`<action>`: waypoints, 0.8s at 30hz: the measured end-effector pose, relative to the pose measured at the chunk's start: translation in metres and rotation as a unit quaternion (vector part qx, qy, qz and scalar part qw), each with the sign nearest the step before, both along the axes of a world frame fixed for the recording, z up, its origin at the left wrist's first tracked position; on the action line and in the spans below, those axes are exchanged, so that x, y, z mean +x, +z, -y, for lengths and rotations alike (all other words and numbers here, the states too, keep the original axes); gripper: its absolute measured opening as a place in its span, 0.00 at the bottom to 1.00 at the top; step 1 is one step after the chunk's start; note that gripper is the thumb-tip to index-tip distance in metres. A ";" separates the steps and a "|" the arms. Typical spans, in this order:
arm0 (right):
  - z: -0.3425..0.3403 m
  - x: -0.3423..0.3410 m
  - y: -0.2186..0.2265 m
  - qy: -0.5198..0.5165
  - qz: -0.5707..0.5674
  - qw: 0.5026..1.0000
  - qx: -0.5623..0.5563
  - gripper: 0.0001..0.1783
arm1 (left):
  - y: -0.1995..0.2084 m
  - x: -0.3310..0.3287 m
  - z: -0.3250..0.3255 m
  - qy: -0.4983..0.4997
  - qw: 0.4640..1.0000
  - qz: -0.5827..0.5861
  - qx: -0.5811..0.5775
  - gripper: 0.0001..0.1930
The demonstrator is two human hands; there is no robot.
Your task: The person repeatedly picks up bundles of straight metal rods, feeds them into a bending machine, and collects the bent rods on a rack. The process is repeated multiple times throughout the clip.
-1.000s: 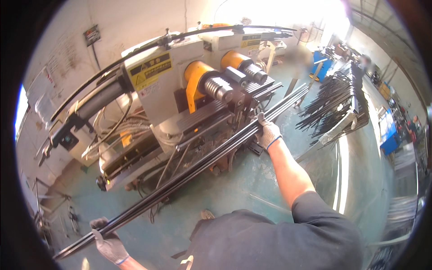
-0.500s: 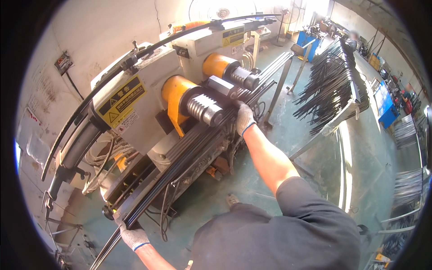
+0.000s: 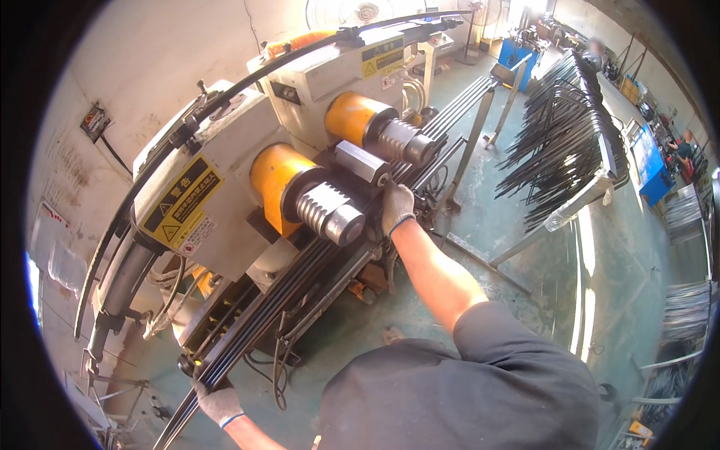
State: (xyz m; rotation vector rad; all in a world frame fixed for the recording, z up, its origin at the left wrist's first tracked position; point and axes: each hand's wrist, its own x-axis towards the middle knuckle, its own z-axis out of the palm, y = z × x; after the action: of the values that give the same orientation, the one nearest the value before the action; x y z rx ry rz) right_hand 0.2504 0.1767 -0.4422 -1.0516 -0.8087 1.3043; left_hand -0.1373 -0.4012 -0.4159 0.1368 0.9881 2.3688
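Several long thin dark metal rods (image 3: pixel 281 294) run lengthwise through a bending machine (image 3: pixel 225 191). At the near end, my left hand (image 3: pixel 220 406), in a pale knit glove, is closed around the rods, just below a small yellow button (image 3: pixel 198 363). My right hand (image 3: pixel 397 207), gloved alike, is curled at the rods beside a hexagonal steel block (image 3: pixel 361 163); its fingertips are partly hidden. Next to it a grooved steel roller (image 3: pixel 330 211) sticks out of an orange housing (image 3: pixel 281 180). A second roller (image 3: pixel 405 141) and orange housing (image 3: pixel 358 118) stand farther along.
At the right a rack (image 3: pixel 602 161) carries many dark bent rods. A slanted metal leg (image 3: pixel 474 142) stands past my right hand. Cables (image 3: pixel 279 375) hang under the machine. Blue cabinets (image 3: pixel 645 169) and a person (image 3: pixel 683 148) are at the far right.
The view has shifted a little. My left thumb has drawn back slightly from the yellow button. My right hand stays beside the steel block.
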 end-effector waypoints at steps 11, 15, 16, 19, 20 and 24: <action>0.036 -0.012 0.043 -0.055 -0.092 0.990 -0.087 0.19 | -0.009 0.067 -0.095 0.032 0.994 0.077 -0.063 0.23; 0.032 -0.002 0.052 -0.059 -0.124 0.985 -0.100 0.23 | -0.006 0.047 -0.091 -0.048 0.998 0.038 0.008 0.25; 0.034 0.001 0.058 -0.053 -0.129 0.983 -0.118 0.24 | 0.003 0.037 -0.081 0.020 0.995 0.095 -0.013 0.26; 0.035 -0.002 0.056 -0.040 -0.104 0.986 -0.127 0.27 | -0.005 -0.007 -0.026 0.105 0.989 0.074 -0.072 0.26; 0.035 0.001 0.053 -0.036 -0.093 0.989 -0.111 0.27 | 0.006 0.007 -0.043 0.137 0.983 0.086 -0.089 0.26; 0.033 0.010 0.061 -0.034 -0.021 0.990 -0.132 0.29 | 0.009 0.037 -0.061 0.102 0.991 0.037 -0.079 0.24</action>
State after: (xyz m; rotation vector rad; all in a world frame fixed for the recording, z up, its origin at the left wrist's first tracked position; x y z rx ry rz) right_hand 0.2609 0.1433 -0.3813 -1.2449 -0.5718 1.3964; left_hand -0.1005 -0.3402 -0.4069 -0.1178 1.1971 2.4460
